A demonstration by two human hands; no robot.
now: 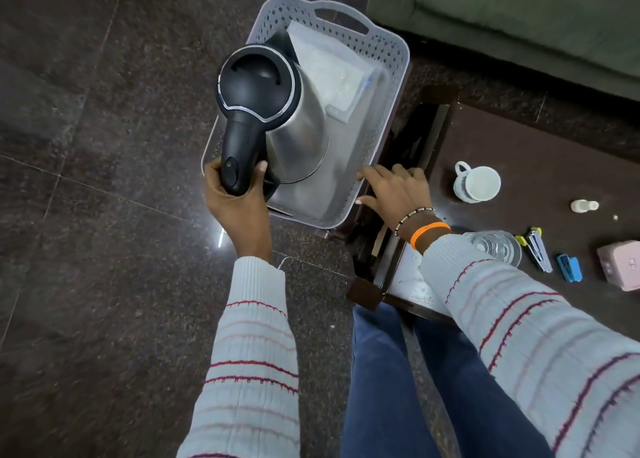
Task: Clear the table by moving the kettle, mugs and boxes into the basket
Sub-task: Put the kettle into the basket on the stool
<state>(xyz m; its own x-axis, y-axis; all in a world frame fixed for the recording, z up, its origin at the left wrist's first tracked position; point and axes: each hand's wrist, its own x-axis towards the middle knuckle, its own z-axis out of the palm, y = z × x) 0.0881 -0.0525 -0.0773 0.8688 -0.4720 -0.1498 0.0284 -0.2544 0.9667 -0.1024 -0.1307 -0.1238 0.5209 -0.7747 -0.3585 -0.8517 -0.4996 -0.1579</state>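
Gripping the black handle of the kettle (pixel 277 111), the left hand (pixel 239 201) has its fingers and thumb wrapped fully round the grip, the forearm reaching straight out over the dark floor. The kettle hangs with its base at the near left corner of the grey basket (pixel 388 52), tilted so its steel body leans toward the basket's middle; whether the base already touches the bottom cannot be told. That tilt probably comes from holding it by the handle end alone, which lets the heavy body swing inward over the opening.

The right hand (pixel 398 190) lies on the basket's near right rim, fingers fairly straight and spread, holding nothing; the wrist is bent across from the table (pixel 519 138). It seems placed there to steady the light basket while the kettle goes in.

A clear flat packet (pixel 332 73) lies at the basket's far end, leaving the near end free for the kettle. On the table, well apart from the basket, a white mug (pixel 479 183) sits near the left edge, with a pink box (pixel 621 265) near the right edge, both not yet moved.
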